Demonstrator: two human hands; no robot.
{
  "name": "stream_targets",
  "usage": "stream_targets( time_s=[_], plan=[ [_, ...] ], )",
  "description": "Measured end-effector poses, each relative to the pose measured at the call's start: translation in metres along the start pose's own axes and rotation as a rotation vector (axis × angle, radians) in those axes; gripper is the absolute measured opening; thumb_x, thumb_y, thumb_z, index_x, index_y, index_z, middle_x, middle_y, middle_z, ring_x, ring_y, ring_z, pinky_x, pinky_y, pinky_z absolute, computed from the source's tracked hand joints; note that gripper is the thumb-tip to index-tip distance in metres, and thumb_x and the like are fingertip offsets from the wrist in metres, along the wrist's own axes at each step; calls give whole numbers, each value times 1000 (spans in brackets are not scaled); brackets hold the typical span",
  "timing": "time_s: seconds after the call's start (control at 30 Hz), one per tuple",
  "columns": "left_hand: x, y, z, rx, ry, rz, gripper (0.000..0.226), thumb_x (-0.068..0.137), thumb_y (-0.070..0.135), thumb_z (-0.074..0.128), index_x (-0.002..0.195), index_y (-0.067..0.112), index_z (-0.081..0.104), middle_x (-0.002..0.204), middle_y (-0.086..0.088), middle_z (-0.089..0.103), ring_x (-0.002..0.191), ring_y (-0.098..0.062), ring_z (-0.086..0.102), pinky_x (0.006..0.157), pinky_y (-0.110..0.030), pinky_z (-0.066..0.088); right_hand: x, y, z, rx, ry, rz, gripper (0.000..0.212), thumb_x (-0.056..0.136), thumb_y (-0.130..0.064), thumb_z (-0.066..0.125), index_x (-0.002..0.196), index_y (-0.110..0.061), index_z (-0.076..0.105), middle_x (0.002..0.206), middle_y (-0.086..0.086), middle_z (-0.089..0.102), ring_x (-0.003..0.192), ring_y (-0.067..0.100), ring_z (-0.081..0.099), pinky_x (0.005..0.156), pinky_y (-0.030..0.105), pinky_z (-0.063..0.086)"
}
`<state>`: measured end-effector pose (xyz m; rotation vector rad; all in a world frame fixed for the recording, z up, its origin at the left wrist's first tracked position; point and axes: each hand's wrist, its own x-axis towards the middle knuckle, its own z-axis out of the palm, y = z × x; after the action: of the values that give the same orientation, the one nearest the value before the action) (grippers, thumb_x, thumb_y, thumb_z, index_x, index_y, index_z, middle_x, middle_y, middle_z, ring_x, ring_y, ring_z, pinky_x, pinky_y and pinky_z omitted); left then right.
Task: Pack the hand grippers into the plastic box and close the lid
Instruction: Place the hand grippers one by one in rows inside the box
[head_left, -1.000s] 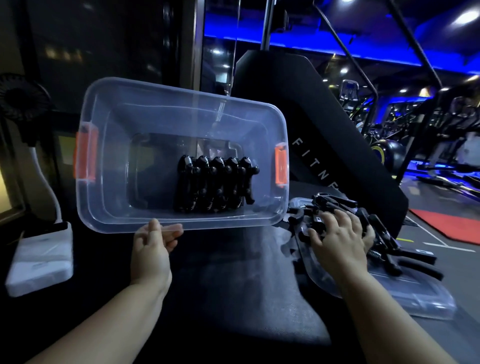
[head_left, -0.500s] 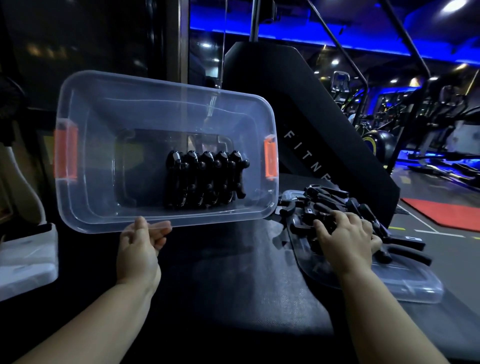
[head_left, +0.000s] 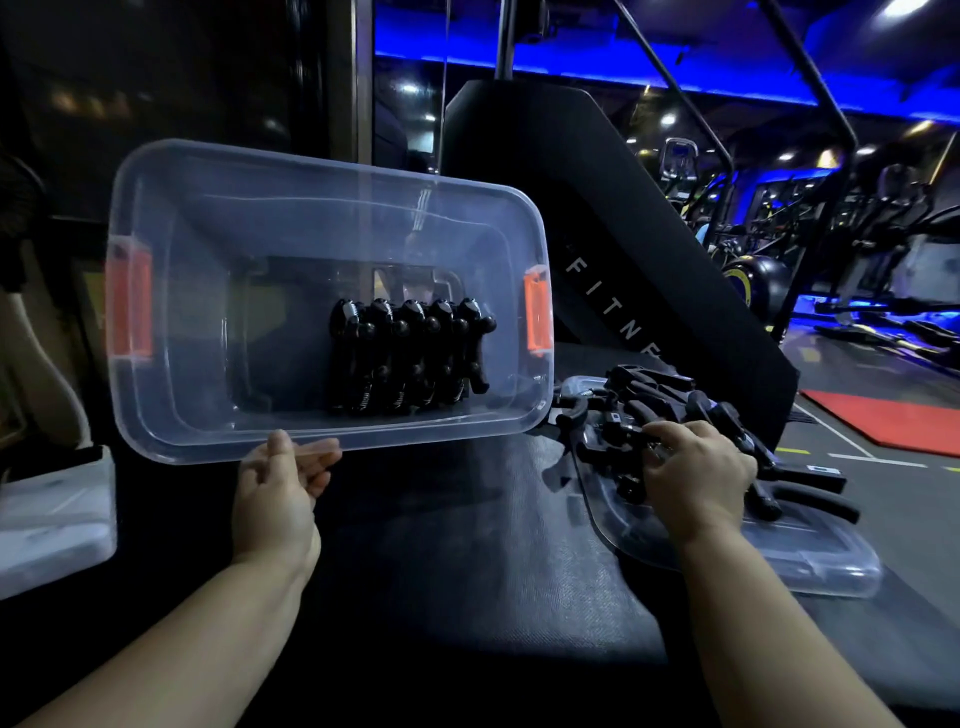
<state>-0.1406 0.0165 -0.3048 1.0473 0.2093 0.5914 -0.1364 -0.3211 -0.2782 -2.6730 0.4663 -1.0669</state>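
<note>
Left hand (head_left: 283, 499) pinches the tilted plastic box (head_left: 332, 174) by its near rim, centre-left (row of grippers (head_left: 405, 358) already inside). The right hand (head_left: 696, 483) curls round loose hand grippers (head_left: 649, 395) on the lid (head_left: 810, 561), lower right. Mid-packing: next, lift one clear and carry it across.

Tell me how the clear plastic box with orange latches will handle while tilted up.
Probably light: the left hand alone holds the clear plastic box by its rim. Likely tippy, with the black hand grippers packed toward one end.

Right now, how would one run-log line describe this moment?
left hand: holds box rim, box tilted | box: packed grippers in row, lid off | right hand: on loose grippers atop lid, grip unclear
</note>
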Motion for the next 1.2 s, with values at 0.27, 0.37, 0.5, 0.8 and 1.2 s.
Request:
stream_targets(
  time_s=[0.27, 0.37, 0.5, 0.8, 1.2],
  plan=[
    [2, -3, -1, 6, -10, -1, 27, 102, 34, 33, 106, 13, 50, 65, 7, 71, 69, -6, 66, 72, -24, 45, -7, -6, 2, 231, 103, -188, 21, 63, -12, 77, 79, -25, 76, 82, 0, 71, 73, 24, 65, 81, 35, 28],
    [1, -3, 0, 4, -6, -3, 23, 102, 33, 33, 100, 16, 49, 65, 7, 71, 68, -6, 66, 72, -23, 46, -13, -14, 1, 274, 113, -305, 16, 60, -23, 70, 75, -27, 73, 80, -5, 69, 72, 22, 64, 81, 34, 31],
    [-1, -1, 1, 2, -2, -6, 24, 102, 32, 33, 105, 13, 48, 74, 2, 70, 70, -9, 65, 72, -24, 45, -16, -16, 4, 174, -35, -234, 27, 69, -38, 75, 95, -29, 71, 99, -3, 63, 104, 25, 54, 89, 39, 32],
    [-3, 3, 3, 16, 12, 1, 24, 102, 29, 33, 106, 11, 48, 81, -5, 68, 72, -13, 64, 70, -26, 45, -16, -15, 7, 56, -227, -123, 49, 84, -47, 61, 128, -25, 59, 124, 6, 60, 130, 28, 32, 110, 36, 24],
    [-3, 2, 0, 29, 8, -13, 27, 102, 31, 34, 109, 10, 48, 83, -5, 69, 76, -15, 65, 71, -25, 45, -20, -22, 2, 365, 35, -218, 29, 65, -24, 82, 91, -17, 74, 90, 7, 67, 94, 35, 59, 89, 42, 48]
  ],
)
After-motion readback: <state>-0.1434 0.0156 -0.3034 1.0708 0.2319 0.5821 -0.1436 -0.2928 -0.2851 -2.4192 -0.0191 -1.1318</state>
